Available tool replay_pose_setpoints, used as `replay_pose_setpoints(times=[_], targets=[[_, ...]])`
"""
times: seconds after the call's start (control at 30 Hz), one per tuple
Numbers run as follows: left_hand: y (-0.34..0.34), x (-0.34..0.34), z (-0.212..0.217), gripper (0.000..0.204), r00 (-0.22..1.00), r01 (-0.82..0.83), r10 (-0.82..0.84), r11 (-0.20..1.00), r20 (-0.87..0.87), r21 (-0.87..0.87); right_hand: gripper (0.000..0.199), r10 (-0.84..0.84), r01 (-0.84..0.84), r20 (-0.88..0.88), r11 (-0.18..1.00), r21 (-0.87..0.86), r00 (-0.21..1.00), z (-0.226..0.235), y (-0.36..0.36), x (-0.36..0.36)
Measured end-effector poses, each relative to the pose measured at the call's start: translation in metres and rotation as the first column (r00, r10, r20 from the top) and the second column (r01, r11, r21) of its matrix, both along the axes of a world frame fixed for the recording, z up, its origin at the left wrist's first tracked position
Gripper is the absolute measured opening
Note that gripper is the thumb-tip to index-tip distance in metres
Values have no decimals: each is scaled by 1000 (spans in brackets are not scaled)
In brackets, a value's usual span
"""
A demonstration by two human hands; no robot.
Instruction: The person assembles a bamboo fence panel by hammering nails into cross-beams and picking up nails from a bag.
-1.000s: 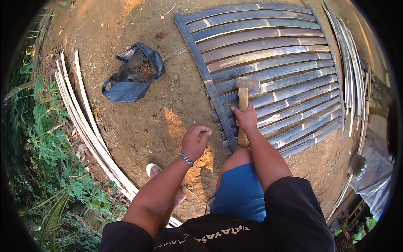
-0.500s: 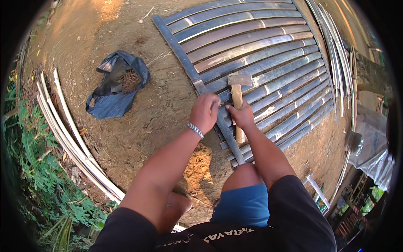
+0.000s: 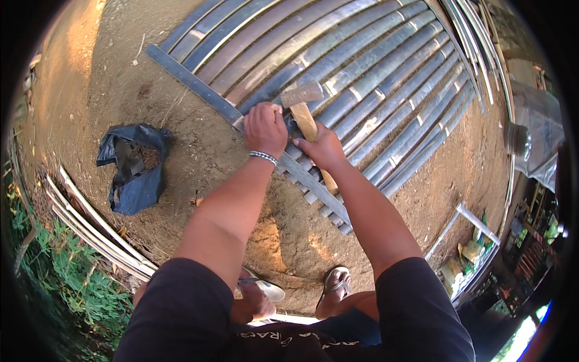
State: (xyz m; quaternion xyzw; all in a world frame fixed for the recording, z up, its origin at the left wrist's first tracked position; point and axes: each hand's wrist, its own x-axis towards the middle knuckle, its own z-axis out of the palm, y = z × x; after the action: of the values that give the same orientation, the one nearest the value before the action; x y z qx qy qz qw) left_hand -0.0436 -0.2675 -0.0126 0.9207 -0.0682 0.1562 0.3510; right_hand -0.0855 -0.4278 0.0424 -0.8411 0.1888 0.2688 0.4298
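Ground: bare packed dirt in a sunlit yard, with a patch of grass down past my left elbow.
Panel: a mat of split bamboo slats lies flat on the dirt ahead of both hands, with a dark crosspiece running under my knuckles.
Left hand: curled into a pinch on the crosspiece just below the hammer head; what the fingertips hold I cannot tell.
Right hand: wrapped tight around the wooden handle of the hammer, whose metal head sits just beyond my left fingers.
Risk: I judge the head is very close to my left fingers, so a glancing swing could land on them or split a slat.
Left side: a crumpled dark plastic bag sits well left of my left wrist, and loose pale strips lie beyond it.
Feet: sandals below my forearms.
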Motion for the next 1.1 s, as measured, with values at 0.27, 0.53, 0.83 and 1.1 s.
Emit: replay_pose_setpoints(times=[0.27, 0.53, 0.83, 1.1], targets=[[3, -2, 2, 6, 997, 40, -35, 997, -70, 61, 66, -306, 315, -213, 949, 12, 928, 69, -28, -9], [-1, -2, 9, 9, 991, 55, -44, 995, -126, 85, 42, -546, 515, -144, 833, -204, 826, 168, -109, -111], [-3, 0, 7, 8, 993, 53, -46, 997, -107, 64, 31, -541, 535, -145, 841, -83, 828, 126, -115, -127], [5, -3, 8, 10, 996, 75, -77, 997, -39, -36, 43, -384, 402, -183, 913, 71, 905, 73, -54, -87]])
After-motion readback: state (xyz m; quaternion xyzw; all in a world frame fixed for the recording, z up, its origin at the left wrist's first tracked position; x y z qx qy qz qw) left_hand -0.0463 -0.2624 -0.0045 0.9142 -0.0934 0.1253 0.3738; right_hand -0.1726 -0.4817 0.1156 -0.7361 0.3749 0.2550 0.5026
